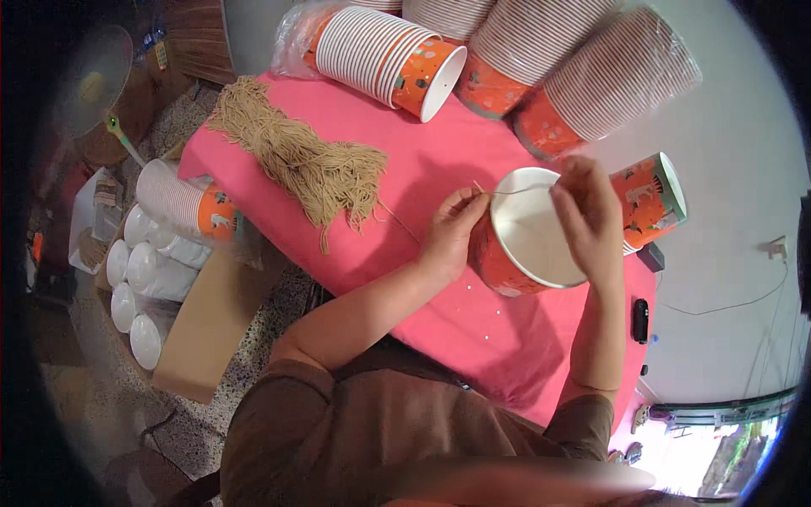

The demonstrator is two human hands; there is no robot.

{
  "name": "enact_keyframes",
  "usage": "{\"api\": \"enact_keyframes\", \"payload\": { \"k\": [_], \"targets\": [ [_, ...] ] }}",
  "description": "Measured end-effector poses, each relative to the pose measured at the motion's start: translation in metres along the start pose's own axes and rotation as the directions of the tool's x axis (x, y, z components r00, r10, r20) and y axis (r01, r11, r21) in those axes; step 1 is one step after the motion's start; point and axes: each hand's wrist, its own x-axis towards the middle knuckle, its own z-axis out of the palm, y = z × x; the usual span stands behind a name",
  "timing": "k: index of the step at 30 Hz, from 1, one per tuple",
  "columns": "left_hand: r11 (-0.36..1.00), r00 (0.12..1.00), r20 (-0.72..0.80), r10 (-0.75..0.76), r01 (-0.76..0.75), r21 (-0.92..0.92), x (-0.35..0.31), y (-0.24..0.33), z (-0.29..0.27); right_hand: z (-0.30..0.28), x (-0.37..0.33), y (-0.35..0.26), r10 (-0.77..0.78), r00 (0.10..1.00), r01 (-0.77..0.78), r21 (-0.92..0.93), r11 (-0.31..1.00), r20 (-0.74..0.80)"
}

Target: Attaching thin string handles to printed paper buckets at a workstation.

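A large orange paper bucket with a white inside stands on the pink cloth, its mouth facing up at me. My left hand is closed at the bucket's left rim, pinching a thin tan string. Over the bucket's mouth the string runs across to my right hand, whose fingers are bent together at its other end. The fingertips there are partly hidden. To the left lies a loose hank of tan yarn, and one strand trails from it toward my left hand.
Stacks of nested paper buckets, one stack on its side, line the far edge of the pink table. Another orange bucket lies tilted at right, near a black object. On the floor, an open carton holds wrapped white stacks.
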Motion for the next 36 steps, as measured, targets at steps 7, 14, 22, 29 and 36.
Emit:
{"api": "enact_keyframes", "payload": {
  "k": [7,14,22,29,36],
  "targets": [
    [0.884,0.998,0.055,0.016,-0.040,0.467,-0.009,0.000,0.011,-0.006,-0.031,-0.030,0.079,0.966,-0.133,0.210,0.969,0.248],
    [0.795,0.970,0.216,0.112,-0.218,0.567,-0.011,-0.004,0.020,-0.010,-0.036,-0.034,-0.038,0.996,-0.007,0.499,0.867,0.081],
    [0.845,0.924,0.378,0.053,-0.244,0.476,-0.014,-0.013,0.013,-0.018,-0.033,-0.031,-0.145,0.980,-0.035,0.840,0.541,0.134],
    [0.751,0.883,0.469,0.015,-0.320,0.578,-0.015,-0.001,0.012,-0.028,-0.023,-0.010,0.040,0.989,-0.131,0.745,0.654,0.139],
    [0.632,0.850,0.504,0.152,-0.476,0.612,-0.008,0.023,0.010,-0.028,-0.008,0.007,0.032,0.997,-0.080,0.801,0.593,0.076]
  ]
}}
